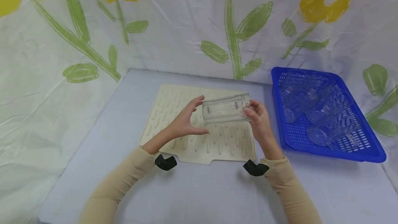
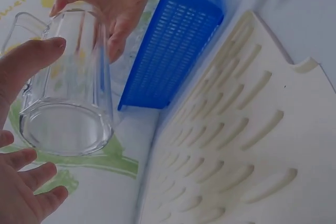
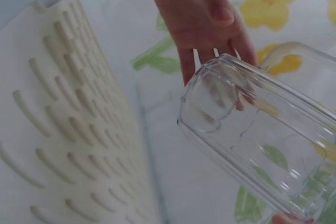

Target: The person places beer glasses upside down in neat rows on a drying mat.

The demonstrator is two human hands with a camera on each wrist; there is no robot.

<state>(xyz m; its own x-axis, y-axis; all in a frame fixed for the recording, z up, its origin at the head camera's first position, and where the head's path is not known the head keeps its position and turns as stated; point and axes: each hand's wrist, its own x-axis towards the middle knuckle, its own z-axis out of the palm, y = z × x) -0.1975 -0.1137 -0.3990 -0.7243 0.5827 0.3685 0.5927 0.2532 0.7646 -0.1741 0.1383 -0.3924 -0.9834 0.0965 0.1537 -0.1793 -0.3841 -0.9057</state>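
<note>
A clear glass mug (image 1: 224,109) is held on its side above a cream ridged mat. My right hand (image 1: 260,122) grips it at the mouth end, fingers and thumb pinching the rim. Its handle (image 3: 302,51) shows in the right wrist view. The thick base (image 2: 65,128) points toward my left hand (image 1: 185,121), whose thumb and fingers are spread around that end. In the left wrist view the left thumb (image 2: 37,61) lies in front of the glass; whether it touches cannot be told. Part of the right hand is out of the right wrist view.
The cream draining mat (image 1: 186,148) lies on the white-covered table (image 1: 199,196). To the right stands a blue plastic basket (image 1: 278,127) with several clear glass mugs (image 1: 320,134) lying in it. A flower-printed sheet (image 1: 174,44) hangs behind the table.
</note>
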